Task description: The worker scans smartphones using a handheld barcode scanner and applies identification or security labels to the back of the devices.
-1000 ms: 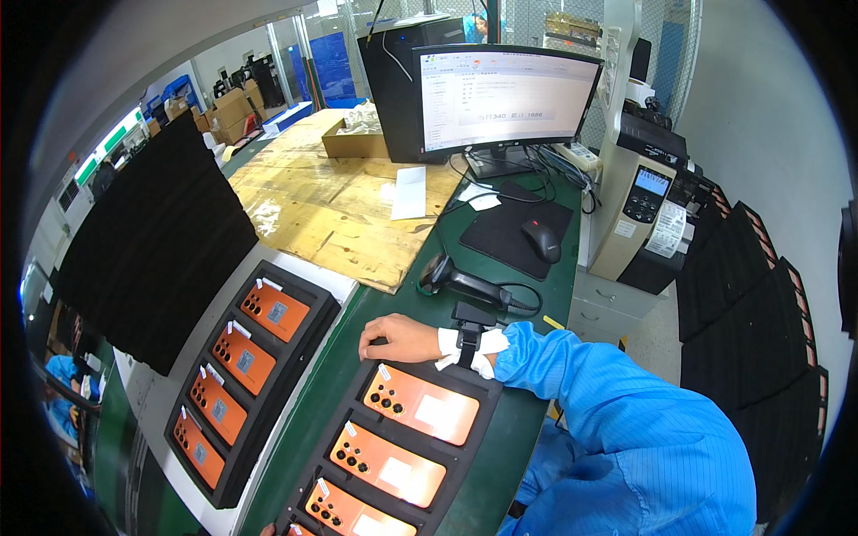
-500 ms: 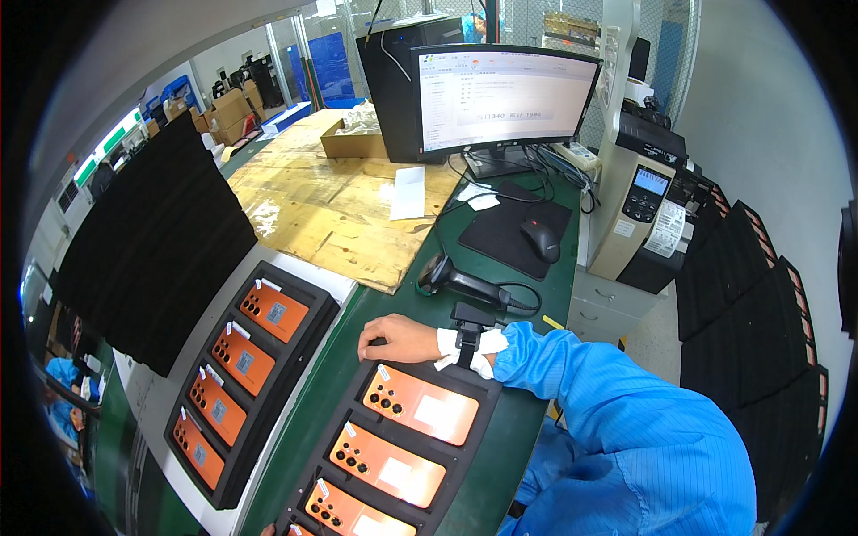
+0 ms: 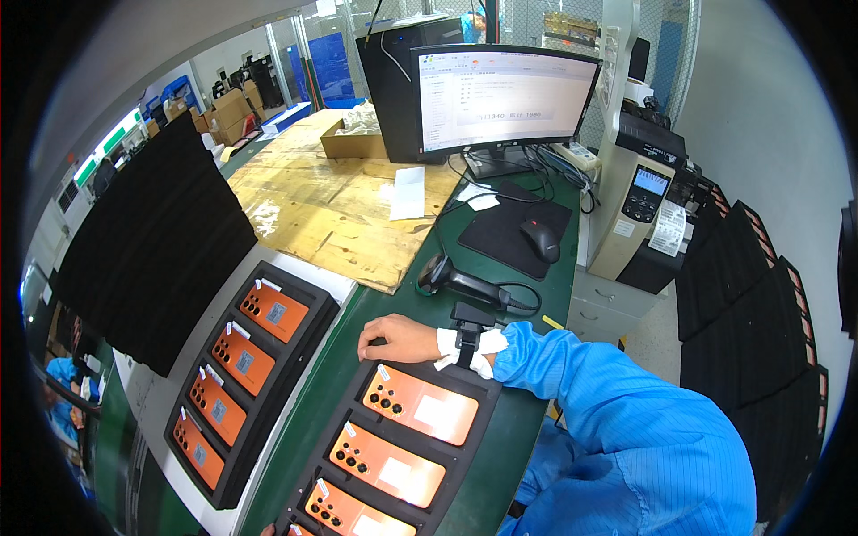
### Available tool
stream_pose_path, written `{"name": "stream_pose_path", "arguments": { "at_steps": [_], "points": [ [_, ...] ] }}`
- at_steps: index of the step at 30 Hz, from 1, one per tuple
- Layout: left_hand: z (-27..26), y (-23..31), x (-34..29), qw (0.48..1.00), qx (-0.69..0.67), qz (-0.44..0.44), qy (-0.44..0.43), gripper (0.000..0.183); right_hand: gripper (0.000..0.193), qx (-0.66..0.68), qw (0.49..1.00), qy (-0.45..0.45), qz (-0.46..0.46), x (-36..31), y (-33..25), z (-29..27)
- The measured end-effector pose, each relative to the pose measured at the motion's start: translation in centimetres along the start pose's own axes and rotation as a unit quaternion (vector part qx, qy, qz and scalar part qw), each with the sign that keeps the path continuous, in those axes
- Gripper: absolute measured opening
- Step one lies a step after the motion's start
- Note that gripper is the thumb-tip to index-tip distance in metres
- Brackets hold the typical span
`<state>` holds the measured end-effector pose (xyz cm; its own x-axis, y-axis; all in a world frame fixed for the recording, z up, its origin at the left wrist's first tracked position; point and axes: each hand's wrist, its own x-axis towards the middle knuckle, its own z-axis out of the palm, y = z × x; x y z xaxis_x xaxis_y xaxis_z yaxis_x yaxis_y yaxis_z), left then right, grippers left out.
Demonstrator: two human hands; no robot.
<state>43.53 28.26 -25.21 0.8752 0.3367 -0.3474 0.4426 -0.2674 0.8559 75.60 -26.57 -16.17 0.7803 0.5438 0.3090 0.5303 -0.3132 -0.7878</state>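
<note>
A black foam tray (image 3: 350, 404) lies on the green bench in front of me. In its slots sit several orange smartphones (image 3: 422, 405), camera side up, each with a white label on its back. My right hand (image 3: 399, 339) is at the tray's far end, fingers curled down over the edge; its fingertips are partly hidden. A black strap with a small device and white wrapping go round that wrist. Of my left hand (image 3: 268, 531) only a bit of fingertip shows at the lower edge, beside the tray's near left side.
A second tray (image 3: 315, 314) of orange phones stands to the left, before a stack of black foam (image 3: 156, 250). Beyond my right hand are a barcode scanner (image 3: 474, 284), a mouse (image 3: 540, 239) and a monitor (image 3: 509, 98). A label printer (image 3: 630, 205) and more trays (image 3: 742, 357) stand right.
</note>
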Motion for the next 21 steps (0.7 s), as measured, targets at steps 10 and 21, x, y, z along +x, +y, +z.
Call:
{"name": "stream_pose_path", "arguments": {
  "at_steps": [10, 21],
  "points": [
    [0.4, 0.6, -0.3, 1.000, 0.010, 0.005, 0.011, 0.049, 0.025, 0.000, 1.000, -0.001, 0.004, 0.0, -0.1, -0.1],
    [0.6, 1.1, -0.6, 0.999, 0.021, 0.011, 0.029, 0.050, 0.024, -0.003, 1.000, -0.002, -0.001, 0.1, 0.0, 0.0]
  ]
}}
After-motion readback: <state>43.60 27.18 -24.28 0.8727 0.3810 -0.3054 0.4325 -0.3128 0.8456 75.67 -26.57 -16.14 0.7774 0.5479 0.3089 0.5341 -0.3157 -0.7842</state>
